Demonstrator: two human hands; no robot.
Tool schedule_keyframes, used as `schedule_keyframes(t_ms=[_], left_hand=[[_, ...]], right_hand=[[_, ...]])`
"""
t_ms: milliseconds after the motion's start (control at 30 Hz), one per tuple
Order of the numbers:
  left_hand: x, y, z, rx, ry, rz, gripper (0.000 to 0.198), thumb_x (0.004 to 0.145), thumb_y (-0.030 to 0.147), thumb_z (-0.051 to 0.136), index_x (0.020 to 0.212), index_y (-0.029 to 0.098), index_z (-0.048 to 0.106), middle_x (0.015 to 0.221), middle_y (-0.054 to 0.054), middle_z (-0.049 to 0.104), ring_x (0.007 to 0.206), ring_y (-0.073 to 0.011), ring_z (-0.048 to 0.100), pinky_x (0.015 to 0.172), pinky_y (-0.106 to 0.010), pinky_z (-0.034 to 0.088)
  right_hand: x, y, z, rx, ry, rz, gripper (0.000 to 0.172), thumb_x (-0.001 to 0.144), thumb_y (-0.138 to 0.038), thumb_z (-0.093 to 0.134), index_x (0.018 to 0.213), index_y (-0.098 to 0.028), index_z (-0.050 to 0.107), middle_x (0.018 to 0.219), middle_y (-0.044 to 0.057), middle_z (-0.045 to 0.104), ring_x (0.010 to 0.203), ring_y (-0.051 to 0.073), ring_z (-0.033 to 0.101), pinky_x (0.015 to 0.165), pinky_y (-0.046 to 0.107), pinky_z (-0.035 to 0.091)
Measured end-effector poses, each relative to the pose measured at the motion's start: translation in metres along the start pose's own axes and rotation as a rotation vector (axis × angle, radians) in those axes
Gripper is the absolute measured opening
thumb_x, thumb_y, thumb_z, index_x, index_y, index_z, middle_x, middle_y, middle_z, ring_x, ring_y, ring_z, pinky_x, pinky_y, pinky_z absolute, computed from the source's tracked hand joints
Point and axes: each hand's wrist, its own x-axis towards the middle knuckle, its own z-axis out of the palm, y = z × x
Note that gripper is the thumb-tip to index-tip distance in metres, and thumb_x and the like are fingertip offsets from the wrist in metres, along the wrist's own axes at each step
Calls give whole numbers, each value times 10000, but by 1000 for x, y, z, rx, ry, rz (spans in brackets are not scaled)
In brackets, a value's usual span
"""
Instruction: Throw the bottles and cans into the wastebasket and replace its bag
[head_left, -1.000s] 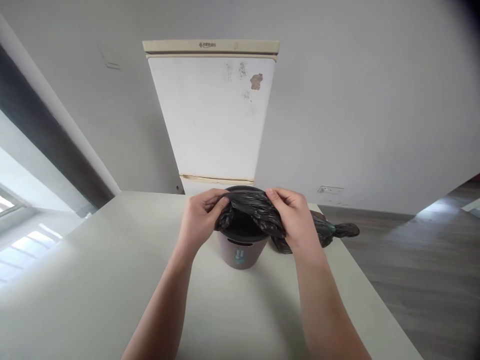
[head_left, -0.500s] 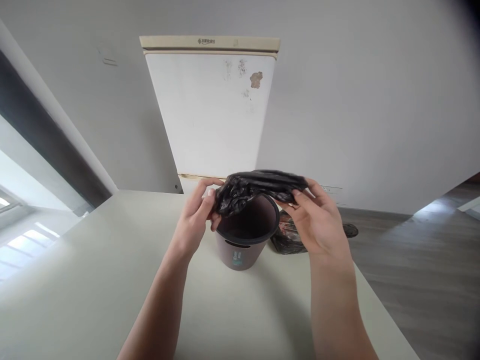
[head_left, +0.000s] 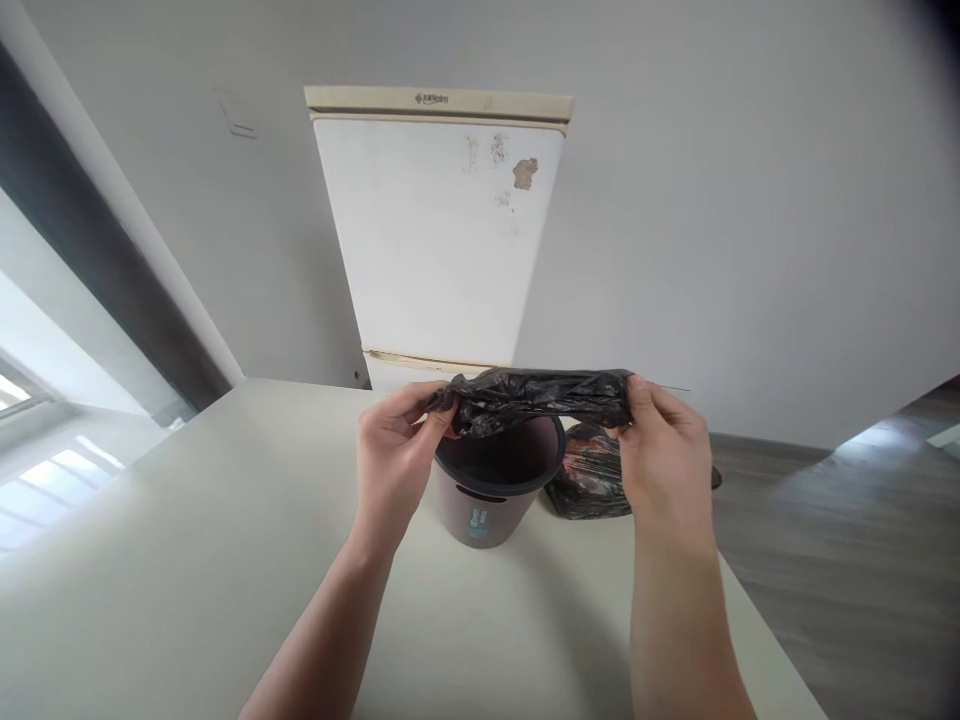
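A black plastic garbage bag [head_left: 544, 398], gathered into a crumpled band, stretches between my two hands. My left hand [head_left: 401, 440] pinches its left end between thumb and fingers. At the right end, my right hand [head_left: 664, 440] is closed on it in the same way. Below the band stands a brownish-purple trash can [head_left: 484, 515] with a dark rim, a slot handle and a small teal label. The garbage bag hides the back part of the can's rim.
A filled black plastic bag [head_left: 589, 475] with reddish contents showing through lies on the pale table [head_left: 225, 560], right of the can and partly behind my right hand. A white refrigerator [head_left: 442, 240] stands beyond the table. Grey wood-look floor [head_left: 810, 540] lies past the right edge.
Both hands have come slightly lower and to the right in the picture, and the garbage bag is pulled straighter between them. The view has shifted a little; the can stays put.
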Motion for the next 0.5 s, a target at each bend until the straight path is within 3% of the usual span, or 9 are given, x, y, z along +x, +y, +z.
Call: schedule_keyframes(t_ms=[67, 133, 200, 233, 300, 367, 433, 500], left_hand=[[0, -2, 0, -6, 36, -21, 164, 878, 329, 825, 968, 193, 809, 873, -49, 760, 778, -184, 715, 700, -300, 637], [-1, -3, 2, -26, 55, -55, 156, 837, 299, 856, 928, 194, 785, 858, -36, 757, 766, -184, 730, 726, -317, 655], [-3, -3, 5, -42, 36, -98, 171, 812, 288, 875, 875, 192, 749, 830, -24, 746, 762, -187, 739, 739, -329, 663], [-4, -3, 7, -43, 7, -118, 182, 812, 292, 875, 857, 189, 732, 818, -23, 741, 763, -188, 739, 741, -328, 660], [-8, -2, 11, -39, -73, -143, 198, 837, 316, 860, 845, 184, 712, 806, -24, 734, 770, -183, 731, 736, -311, 641], [-11, 0, 15, -25, -147, -147, 217, 865, 343, 838, 834, 184, 695, 790, -19, 720, 741, -166, 708, 714, -289, 612], [-11, 1, 15, 6, -171, -135, 238, 892, 360, 813, 812, 186, 671, 763, -9, 691, 705, -150, 677, 683, -272, 583], [-8, 2, 13, 33, -118, -90, 266, 925, 376, 780, 789, 191, 644, 751, -4, 657, 712, -144, 655, 684, -264, 569]], right_hand=[[-2, 0, 3, -153, 5, -98, 510, 926, -456, 753, 1403, -296, 664, 1215, 78, 717, 885, 203, 699, 718, 358, 610], [-10, -6, 10, -307, 46, -269, 687, 949, -371, 712, 1592, -348, 471, 1423, 102, 635, 1109, 250, 692, 883, 429, 619], [-22, -16, 21, -426, 55, -451, 648, 955, -346, 696, 1573, -345, 499, 1475, 110, 596, 1223, 280, 643, 965, 468, 594], [-28, -20, 27, -450, -5, -500, 586, 947, -351, 713, 1515, -332, 570, 1439, 110, 619, 1197, 283, 646, 947, 461, 597], [-40, -27, 37, -401, -249, -471, 396, 932, -366, 752, 1321, -299, 721, 1248, 99, 709, 1031, 261, 679, 843, 416, 609], [-47, -28, 44, -274, -431, -337, 181, 945, -372, 755, 1086, -269, 801, 1011, 70, 743, 853, 220, 673, 737, 368, 588], [-49, -26, 45, -149, -403, -203, 149, 955, -382, 753, 920, -247, 805, 858, 45, 717, 746, 191, 643, 685, 346, 558], [-45, -23, 41, -16, -256, -105, 164, 936, -402, 779, 893, -244, 794, 815, 28, 697, 707, 177, 625, 660, 333, 543]])
